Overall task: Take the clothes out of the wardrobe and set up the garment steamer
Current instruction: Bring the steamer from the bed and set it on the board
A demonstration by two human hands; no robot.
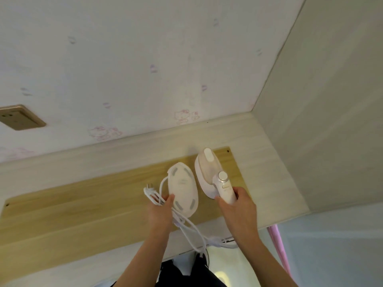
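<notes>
- The right hand [234, 200] was curled round the handle of the steamer [209, 172], fingers and thumb wrapped on the white grip just below the round dial [222, 176].
- The steamer sat on the bench [72, 204] with its long axis running from the hand up and away toward the wall, nose pointing at the back edge, handle end nearest the person.
- The left hand [159, 212] held a bunch of the white cord [186, 224], fingers curled about the loops, thumb tip touching the edge of the oval base [182, 188].
- The base lay flat just beside the steamer, to its left, its long axis roughly parallel to it; a narrow strip of bench showed between the two.
- The plug [149, 187] stuck out above the left hand, prongs pointing up and left.
- The wall socket [19, 117] was well apart from both, far to the left on the wall; the left hand was the nearer one to it, and it already held the plug end of the cord.
- Judgement: the coming move likely turned on carrying the plug leftward to the socket, with slack enough in the cord trailing off the front edge of the bench.
- No clothes showed in view.
</notes>
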